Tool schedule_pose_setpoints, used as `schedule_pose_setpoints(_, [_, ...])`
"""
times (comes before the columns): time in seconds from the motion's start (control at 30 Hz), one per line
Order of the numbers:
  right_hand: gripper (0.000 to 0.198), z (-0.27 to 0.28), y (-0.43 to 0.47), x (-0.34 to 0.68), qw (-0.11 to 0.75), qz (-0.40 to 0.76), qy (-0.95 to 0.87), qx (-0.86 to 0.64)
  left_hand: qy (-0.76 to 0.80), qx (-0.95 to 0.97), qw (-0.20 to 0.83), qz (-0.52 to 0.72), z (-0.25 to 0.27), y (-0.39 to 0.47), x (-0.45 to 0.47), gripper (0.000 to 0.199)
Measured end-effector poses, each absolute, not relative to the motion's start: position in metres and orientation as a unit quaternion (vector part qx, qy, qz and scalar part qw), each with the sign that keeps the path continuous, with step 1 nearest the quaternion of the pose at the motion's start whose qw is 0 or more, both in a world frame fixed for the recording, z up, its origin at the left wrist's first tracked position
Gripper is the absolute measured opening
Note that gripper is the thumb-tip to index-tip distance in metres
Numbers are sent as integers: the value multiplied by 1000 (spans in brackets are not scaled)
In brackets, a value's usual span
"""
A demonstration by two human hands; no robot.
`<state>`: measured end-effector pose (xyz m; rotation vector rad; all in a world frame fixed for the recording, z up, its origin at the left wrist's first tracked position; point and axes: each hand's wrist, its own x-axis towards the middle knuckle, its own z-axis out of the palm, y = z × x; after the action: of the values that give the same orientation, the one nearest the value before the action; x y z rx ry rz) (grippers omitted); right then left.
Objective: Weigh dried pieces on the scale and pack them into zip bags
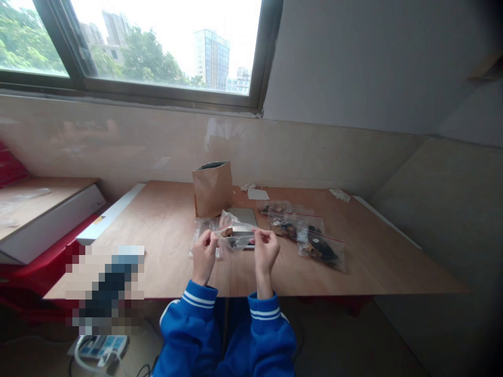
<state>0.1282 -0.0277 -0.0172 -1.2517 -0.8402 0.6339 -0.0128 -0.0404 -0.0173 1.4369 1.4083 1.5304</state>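
Between my two hands a clear zip bag (240, 238) is stretched out above the table, with brown and dark pieces inside. My left hand (204, 254) pinches its left end, and my right hand (266, 250) pinches the right end. Below and behind the bag lies a pale flat device (244, 213), partly covered by it. Some clear plastic bags (200, 230) rest just left of it. Close behind, a brown paper pouch (212, 189) stands upright with its top open.
Several filled zip bags (320, 248) lie in a group to the right. A white card (258, 195) and crumpled scraps (340, 195) are near the table's back edge. A power strip (104, 346) with cables sits low at the left. The wooden table (385, 251) meets a tiled wall.
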Motion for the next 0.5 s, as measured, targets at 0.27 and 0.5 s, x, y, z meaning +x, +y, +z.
schedule_pose_setpoints(0.27, [34, 5, -35, 130, 728, 345, -356, -473, 469, 465, 408, 630, -35, -29, -13, 38])
schedule_pose_setpoints(0.5, [33, -4, -33, 102, 707, 424, -346, -448, 342, 297, 653, 607, -53, -24, 10, 57])
